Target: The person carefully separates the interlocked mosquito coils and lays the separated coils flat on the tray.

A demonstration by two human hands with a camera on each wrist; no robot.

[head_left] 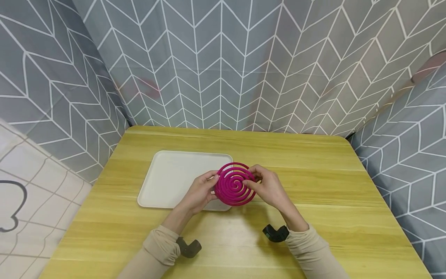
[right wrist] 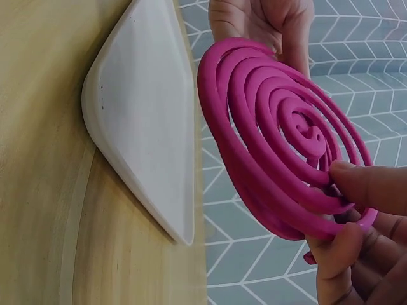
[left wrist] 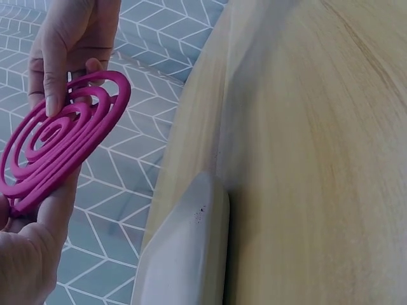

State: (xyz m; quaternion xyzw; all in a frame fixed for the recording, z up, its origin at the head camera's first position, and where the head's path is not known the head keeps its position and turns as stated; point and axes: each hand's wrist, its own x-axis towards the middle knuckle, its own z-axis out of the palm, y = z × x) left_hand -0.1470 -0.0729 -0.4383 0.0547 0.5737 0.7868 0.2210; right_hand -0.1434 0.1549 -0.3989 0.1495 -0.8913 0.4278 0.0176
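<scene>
A magenta spiral mosquito coil (head_left: 228, 188) is held up above the table, overlapping the tray's right edge in the head view. My left hand (head_left: 200, 190) grips its left rim, thumb on the upper face. On the opposite side my right hand (head_left: 268, 188) pinches the outer rings, with its thumb (right wrist: 365, 187) lying over them and the fingers curled beneath. The right wrist view shows the rings of the coil (right wrist: 245, 130) stacked close, apparently in more than one layer, with gaps opening between some of them. Part of the left hand's grip is hidden behind the coil.
A shallow white rectangular tray (head_left: 184, 174) lies on the wood-grain table (head_left: 296, 155), left of centre. Grey curtains (head_left: 237, 69) with white chevron lines hang behind and beside the table. Black wrist cameras (head_left: 275, 233) sit at both cuffs.
</scene>
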